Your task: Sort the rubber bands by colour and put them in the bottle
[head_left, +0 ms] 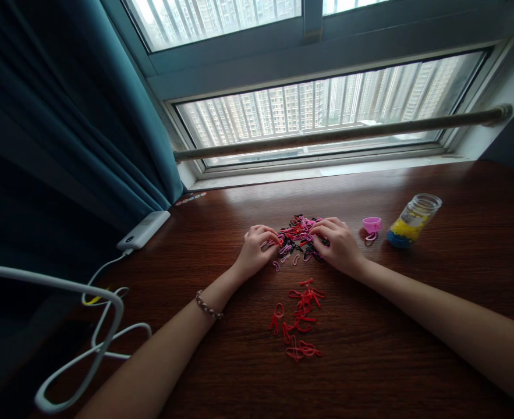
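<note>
A pile of small pink, red and black bands (299,230) lies on the dark wooden table. My left hand (259,247) rests at the pile's left edge, its fingers curled together at the bands; what they pinch is too small to name. At the right edge, my right hand (336,243) touches the pile with thumb and fingers apart. Nearer to me lies a loose group of red bands (305,299), apart from both hands. A few pale pink bands lie between the two groups.
To the right stand a small pink cup (372,224) and a tilted glass jar (414,221) with yellow and blue contents. A white power bank (144,230) with a white cable (119,308) is at the left, beside a blue curtain (121,116). A window rail (344,135) runs behind the table.
</note>
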Demonstrator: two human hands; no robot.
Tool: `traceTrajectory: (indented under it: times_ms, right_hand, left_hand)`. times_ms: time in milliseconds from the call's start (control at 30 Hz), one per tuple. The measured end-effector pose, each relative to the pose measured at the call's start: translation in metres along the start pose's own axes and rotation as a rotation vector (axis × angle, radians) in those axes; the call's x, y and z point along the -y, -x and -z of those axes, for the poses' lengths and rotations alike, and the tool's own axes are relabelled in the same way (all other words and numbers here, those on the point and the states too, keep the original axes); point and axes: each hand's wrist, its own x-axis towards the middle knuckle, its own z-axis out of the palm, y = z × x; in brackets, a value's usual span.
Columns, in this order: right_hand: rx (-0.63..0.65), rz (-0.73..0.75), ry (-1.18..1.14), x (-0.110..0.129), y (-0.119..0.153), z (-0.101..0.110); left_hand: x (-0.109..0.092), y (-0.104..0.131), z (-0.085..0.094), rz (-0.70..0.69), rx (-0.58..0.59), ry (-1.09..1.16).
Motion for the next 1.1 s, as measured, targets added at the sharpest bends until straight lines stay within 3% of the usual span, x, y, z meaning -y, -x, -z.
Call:
traceTrajectory:
  times_ms: [133, 333, 433, 567, 667, 733, 800, 867, 933, 1000, 1100]
  right_hand:
    - [0.171, 0.179, -0.015, 0.004, 0.003, -0.002]
    - [0.188, 0.15, -0.083, -0.001, 0.002, -0.007]
    - [0.093, 0.104, -0.218, -0.003, -0.001, -0.007]
    - [-0.042, -0.079, -0.389, -0.004, -0.005, -0.002]
    - [-0.075, -0.222, -0.481, -0.007, -0.006, -0.001]
    - [-0.093, -0.293, -0.535, -0.01, -0.006, -0.001]
    - [-0.114, -0.305, -0.553, -0.009, -0.005, -0.001]
    - [-0.114, -0.213, -0.525, -0.002, -0.003, 0.001]
    - [-0.03, -0.008, -0.483, 0.01, 0.001, 0.004]
    - [0.143, 0.273, -0.438, 0.024, 0.006, 0.008]
    - [0.334, 0.55, -0.361, 0.036, 0.012, 0.011]
  left_hand:
    - [0.005, 0.001, -0.001, 0.04, -0.083, 0.112]
    - [-0.002, 0.004, 0.001, 0.066, -0.183, 0.195]
    - [-0.021, 0.007, 0.004, 0.026, -0.105, 0.301]
    - [-0.048, 0.016, 0.006, -0.089, 0.189, 0.377]
    - [-0.056, 0.021, 0.005, -0.136, 0.351, 0.39]
    - [-0.051, 0.021, 0.003, -0.081, 0.336, 0.398]
    - [-0.039, 0.018, 0.001, 0.012, 0.184, 0.372]
    - [-0.024, 0.013, -0.001, 0.113, -0.05, 0.272]
    - [-0.01, 0.007, -0.001, 0.175, -0.211, 0.143]
    - [-0.002, 0.003, 0.001, 0.159, -0.242, 0.062]
    - [-0.001, 0.002, 0.003, 0.039, -0.136, 0.016]
